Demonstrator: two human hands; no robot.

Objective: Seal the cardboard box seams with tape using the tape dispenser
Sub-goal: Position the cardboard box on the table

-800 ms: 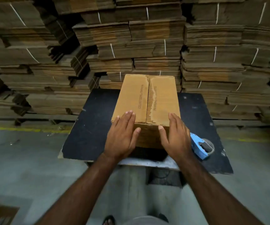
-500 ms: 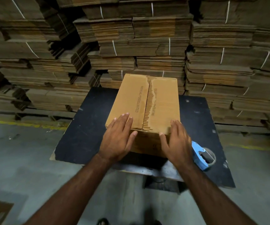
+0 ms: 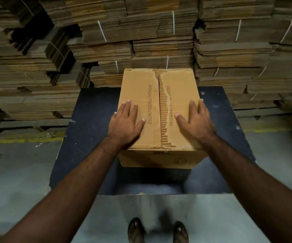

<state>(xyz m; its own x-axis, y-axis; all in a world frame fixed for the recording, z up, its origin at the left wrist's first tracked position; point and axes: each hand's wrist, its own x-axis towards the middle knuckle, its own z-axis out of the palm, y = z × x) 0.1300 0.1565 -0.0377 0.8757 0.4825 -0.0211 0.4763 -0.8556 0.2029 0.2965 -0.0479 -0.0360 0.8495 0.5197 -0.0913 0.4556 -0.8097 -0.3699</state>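
Two hands, left (image 3: 126,123) and right (image 3: 195,121), flat, apart on box (image 3: 148,95); right flap's print torn, partly unreadable.

Both forearms (image 3: 82,174) are bare, no sleeves showing; the feet wear what look like dark open-toed sandals (image 3: 136,230), somewhat blurred.

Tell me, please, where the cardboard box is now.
In the head view, the cardboard box stands centrally on the black table, under both flat hands, before the stacked cardboard.
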